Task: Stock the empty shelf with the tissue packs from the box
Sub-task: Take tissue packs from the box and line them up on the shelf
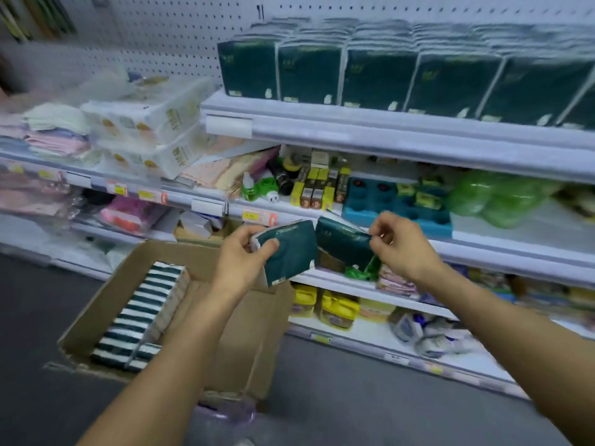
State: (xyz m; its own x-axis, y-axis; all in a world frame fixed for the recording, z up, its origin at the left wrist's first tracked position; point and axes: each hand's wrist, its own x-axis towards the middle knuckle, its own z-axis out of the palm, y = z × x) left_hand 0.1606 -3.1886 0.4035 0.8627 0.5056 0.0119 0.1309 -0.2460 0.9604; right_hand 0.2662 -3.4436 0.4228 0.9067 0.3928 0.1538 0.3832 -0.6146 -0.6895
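My left hand (246,252) grips a dark green tissue pack (289,252) by its left end, above the open cardboard box (106,304). My right hand (399,243) pinches a second green pack (343,241) at its right edge; both packs hang side by side in front of the shelves. Inside the box, several more packs (141,313) stand on edge in a row along its left side. On the upper shelf (354,130), a row of green packs (380,75) stands upright against the pegboard.
White tissue bundles (151,123) and folded cloths (58,133) lie at the left. The middle shelf holds small bottles, a blue tray (396,204) and green bags (502,194). Lower shelves carry yellow packages (338,307). Grey floor (354,397) lies below.
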